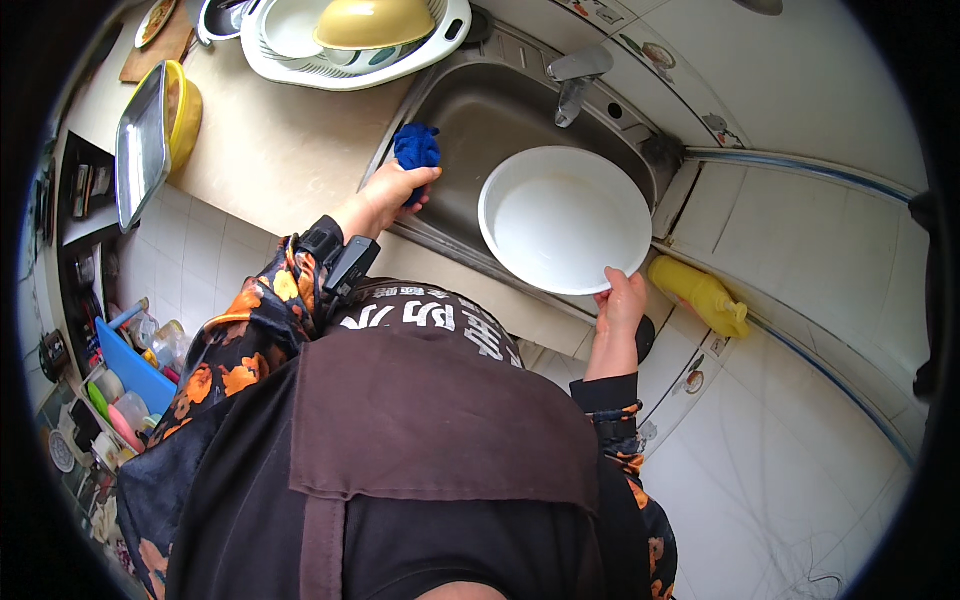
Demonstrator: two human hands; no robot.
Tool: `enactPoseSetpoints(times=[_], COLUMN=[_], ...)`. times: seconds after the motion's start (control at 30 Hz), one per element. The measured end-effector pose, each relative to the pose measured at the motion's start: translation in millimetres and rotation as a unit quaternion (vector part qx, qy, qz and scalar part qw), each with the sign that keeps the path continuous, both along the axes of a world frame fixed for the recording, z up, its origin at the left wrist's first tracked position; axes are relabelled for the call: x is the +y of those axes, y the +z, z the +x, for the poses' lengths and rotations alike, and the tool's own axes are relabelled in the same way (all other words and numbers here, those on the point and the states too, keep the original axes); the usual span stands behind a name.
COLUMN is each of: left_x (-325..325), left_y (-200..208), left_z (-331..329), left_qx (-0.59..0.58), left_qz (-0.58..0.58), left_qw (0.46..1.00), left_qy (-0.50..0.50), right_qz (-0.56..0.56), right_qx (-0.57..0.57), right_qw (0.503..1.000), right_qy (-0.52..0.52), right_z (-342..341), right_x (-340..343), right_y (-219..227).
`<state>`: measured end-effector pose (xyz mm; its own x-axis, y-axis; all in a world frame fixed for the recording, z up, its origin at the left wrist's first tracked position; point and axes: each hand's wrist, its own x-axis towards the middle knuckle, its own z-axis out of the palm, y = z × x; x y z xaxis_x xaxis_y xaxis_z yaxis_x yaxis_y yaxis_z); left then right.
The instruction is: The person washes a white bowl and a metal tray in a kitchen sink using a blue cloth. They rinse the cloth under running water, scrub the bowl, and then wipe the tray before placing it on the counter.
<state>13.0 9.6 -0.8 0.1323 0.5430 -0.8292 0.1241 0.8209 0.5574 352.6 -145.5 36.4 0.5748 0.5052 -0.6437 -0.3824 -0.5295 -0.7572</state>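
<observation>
My left hand (388,194) is closed round a bunched blue cloth (417,147) at the left rim of the steel sink (468,110). With its fingers on the near right rim, my right hand (622,303) grips a large white basin (563,215). The basin is tilted a little and lies over the right part of the sink, hiding much of the sink's floor. Its inside looks bare and smooth. Cloth and basin are apart from each other.
A faucet (575,80) rises behind the sink. On the left counter stand a white drying rack (345,75) with a yellow bowl (375,22) and a yellow tub (186,115) beside a grey tray (145,145). A yellow bottle (698,294) lies right of the basin.
</observation>
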Motion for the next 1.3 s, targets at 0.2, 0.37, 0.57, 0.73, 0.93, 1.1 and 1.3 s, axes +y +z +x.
enactPoseSetpoints(times=[0.2, 0.37, 0.57, 0.73, 0.93, 1.1, 1.3], left_x=[1.0, -0.3, -0.3, 0.9, 0.4, 10.3, 30.5], left_y=[-5.5, -6.7, -4.7, -5.1, -3.1, -1.0, -12.3], left_z=[0.2, -0.3, -1.7, 1.3, -1.3, 13.3, 39.4], left_qx=[-0.007, -0.01, -0.014, -0.011, -0.057, -0.049, -0.023], left_qz=[0.001, 0.015, 0.019, 0.008, -0.033, 0.017, 0.063], left_qw=[1.0, 1.0, 1.0, 0.998, 0.997, 0.997, 0.995], left_qy=[0.004, 0.006, -0.013, -0.055, -0.042, -0.062, -0.08], right_qz=[0.035, 0.055, 0.041, -0.103, 0.196, 0.283, 0.351], right_qx=[-0.001, 0.027, 0.089, -0.314, -0.099, 0.197, 0.368], right_qw=[0.998, 0.996, 0.992, 0.922, 0.959, 0.923, 0.847], right_qy=[0.043, 0.07, 0.086, 0.204, 0.179, 0.169, 0.152], right_z=[-9.1, -16.4, -35.4, -29.5, -67.4, -97.2, -86.3], right_x=[19.0, 34.7, 51.2, 52.1, 135.6, 205.9, 246.9], right_y=[-20.3, -50.3, -105.2, -146.6, -10.8, 47.2, 46.8])
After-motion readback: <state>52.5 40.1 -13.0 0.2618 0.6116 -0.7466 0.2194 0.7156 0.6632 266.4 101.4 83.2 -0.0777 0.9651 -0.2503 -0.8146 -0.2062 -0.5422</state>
